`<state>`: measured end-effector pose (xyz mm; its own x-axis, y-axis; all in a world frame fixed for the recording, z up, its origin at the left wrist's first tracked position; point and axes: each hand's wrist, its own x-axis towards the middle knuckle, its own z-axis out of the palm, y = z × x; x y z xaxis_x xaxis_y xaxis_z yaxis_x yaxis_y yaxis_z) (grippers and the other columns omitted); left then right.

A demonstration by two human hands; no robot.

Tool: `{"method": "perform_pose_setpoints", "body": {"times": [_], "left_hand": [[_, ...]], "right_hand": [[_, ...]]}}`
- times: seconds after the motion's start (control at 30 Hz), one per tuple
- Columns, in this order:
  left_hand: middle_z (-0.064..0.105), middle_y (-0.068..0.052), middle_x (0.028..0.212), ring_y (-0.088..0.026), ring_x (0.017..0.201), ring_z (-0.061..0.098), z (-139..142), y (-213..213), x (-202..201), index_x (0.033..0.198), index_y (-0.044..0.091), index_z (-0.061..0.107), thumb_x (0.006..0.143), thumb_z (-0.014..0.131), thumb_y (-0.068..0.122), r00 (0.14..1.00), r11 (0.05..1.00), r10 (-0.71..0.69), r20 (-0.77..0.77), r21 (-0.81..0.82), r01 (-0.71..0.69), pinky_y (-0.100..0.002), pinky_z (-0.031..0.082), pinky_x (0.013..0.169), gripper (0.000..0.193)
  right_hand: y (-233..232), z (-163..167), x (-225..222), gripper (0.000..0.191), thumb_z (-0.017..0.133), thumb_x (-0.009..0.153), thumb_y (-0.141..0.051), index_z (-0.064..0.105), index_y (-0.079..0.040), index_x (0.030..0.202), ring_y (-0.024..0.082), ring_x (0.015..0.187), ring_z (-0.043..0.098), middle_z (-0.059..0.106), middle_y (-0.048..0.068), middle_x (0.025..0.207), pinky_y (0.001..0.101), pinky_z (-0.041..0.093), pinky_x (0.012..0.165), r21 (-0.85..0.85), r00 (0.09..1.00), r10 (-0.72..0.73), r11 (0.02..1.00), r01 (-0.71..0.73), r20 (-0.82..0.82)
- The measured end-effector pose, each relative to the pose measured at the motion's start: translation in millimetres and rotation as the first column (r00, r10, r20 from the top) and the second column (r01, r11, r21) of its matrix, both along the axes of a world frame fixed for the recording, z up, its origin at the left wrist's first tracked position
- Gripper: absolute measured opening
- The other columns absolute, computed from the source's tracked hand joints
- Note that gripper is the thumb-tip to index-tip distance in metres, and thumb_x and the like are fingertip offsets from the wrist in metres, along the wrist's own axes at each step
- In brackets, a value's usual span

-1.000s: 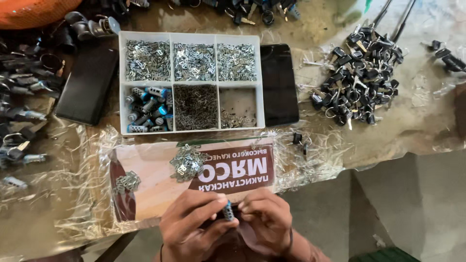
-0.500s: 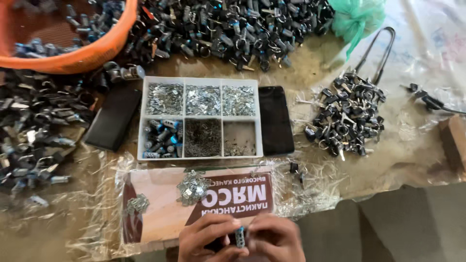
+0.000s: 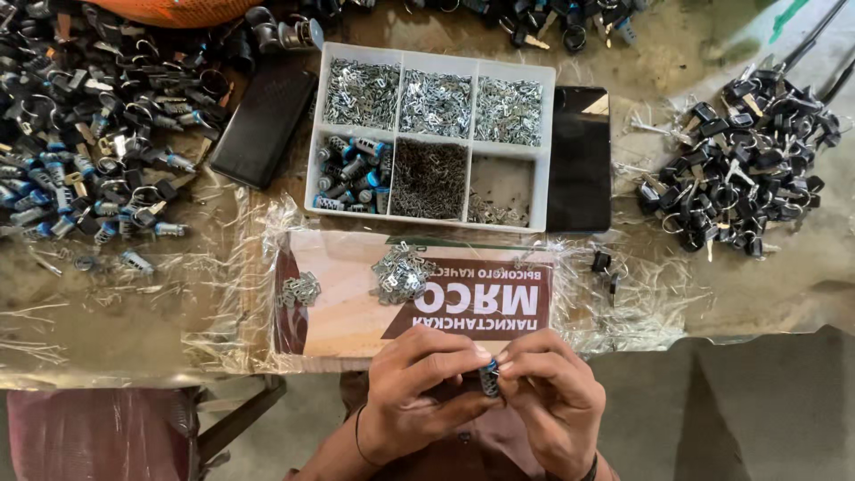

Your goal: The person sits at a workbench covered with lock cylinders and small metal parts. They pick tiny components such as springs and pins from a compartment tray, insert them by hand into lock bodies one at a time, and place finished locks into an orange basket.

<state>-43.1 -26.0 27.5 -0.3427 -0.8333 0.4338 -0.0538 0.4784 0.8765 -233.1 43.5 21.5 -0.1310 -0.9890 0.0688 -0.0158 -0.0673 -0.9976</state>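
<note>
Both hands meet at the near edge of the table, over my lap. My left hand (image 3: 419, 392) and my right hand (image 3: 550, 401) together pinch a small metal lock cylinder (image 3: 489, 378) with a blue end. Just beyond them lies a printed cardboard sheet (image 3: 356, 312) wrapped in clear plastic, with two small heaps of silver metal plates (image 3: 401, 272) on it. Farther back stands a white compartment tray (image 3: 434, 134) holding silver plates, blue-tipped cylinders, tiny springs and other small parts.
A pile of black-headed keys (image 3: 744, 169) lies at the right. Many lock cylinders and rings (image 3: 80, 142) cover the left side. Two dark phones (image 3: 263, 120) (image 3: 579, 160) flank the tray. An orange basin (image 3: 178, 9) sits at the back left.
The view has shifted and zoomed; my hands stay together on the small cylinder at the table's near edge, turning it slightly.
</note>
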Motion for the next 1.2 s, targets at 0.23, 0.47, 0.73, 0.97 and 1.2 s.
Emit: {"method": "perform_pose_setpoints", "body": {"times": [0.23,0.47,0.73,0.97,1.2], "left_hand": [[0.071,-0.004,0.106,-0.022,0.088,0.07,-1.7,-1.8,-0.5,0.112,0.011,0.073,0.073,0.093,0.016,0.997,0.998,0.002,0.072,-0.058,0.002,-0.034,0.056,0.076,0.044],[0.074,-0.005,0.108,-0.021,0.086,0.071,-1.5,-3.0,-3.4,0.11,0.009,0.075,0.074,0.093,0.016,0.996,0.998,-0.063,0.056,-0.026,0.064,-0.033,0.057,0.075,0.04],[0.073,-0.007,0.108,-0.011,0.079,0.066,-8.4,-5.2,12.8,0.111,0.007,0.075,0.072,0.095,0.012,0.999,0.993,0.045,-0.024,0.112,-0.042,-0.024,0.058,0.067,0.044],[0.072,-0.008,0.108,-0.011,0.077,0.065,-11.8,-5.2,14.8,0.111,0.006,0.074,0.073,0.094,0.011,0.998,0.994,0.063,-0.026,0.091,-0.06,-0.023,0.057,0.066,0.044],[0.073,-0.008,0.107,-0.011,0.077,0.066,-10.3,-4.4,7.8,0.112,0.006,0.075,0.072,0.095,0.011,0.998,0.993,0.015,-0.055,0.117,-0.008,-0.024,0.058,0.067,0.045]], "right_hand": [[1.5,-1.9,-4.6,0.018,0.075,0.084,0.01,0.071,0.001,0.098,0.011,0.087,0.065,0.067,0.008,0.1,0.0205,0.052,0.073,-0.017,0.979,-0.009,1.0,0.005,-0.202],[-4.9,-20.5,-19.5,0.016,0.075,0.087,0.005,0.066,0.003,0.101,0.014,0.094,0.062,0.061,0.007,0.103,0.0268,0.052,0.081,0.223,0.933,0.082,0.96,-0.169,0.351],[-22.8,-16.1,-5.5,0.036,0.082,0.086,-0.023,0.07,-0.01,0.118,0.019,0.094,0.061,0.065,0.004,0.104,0.0343,0.052,0.079,-0.156,0.497,-0.209,0.977,0.147,-0.842],[-41.4,-14.7,-1.5,0.087,0.074,0.074,-0.062,0.061,-0.004,0.139,0.028,0.094,0.053,0.051,0.01,0.104,0.0417,0.049,0.07,0.017,0.382,0.018,1.0,-0.007,-0.924],[-10.7,-37.1,-30.5,0.032,0.082,0.084,-0.022,0.073,-0.015,0.114,0.022,0.099,0.064,0.069,0.003,0.113,0.0366,0.053,0.081,-0.403,0.507,-0.198,0.852,-0.334,-0.839]]}}
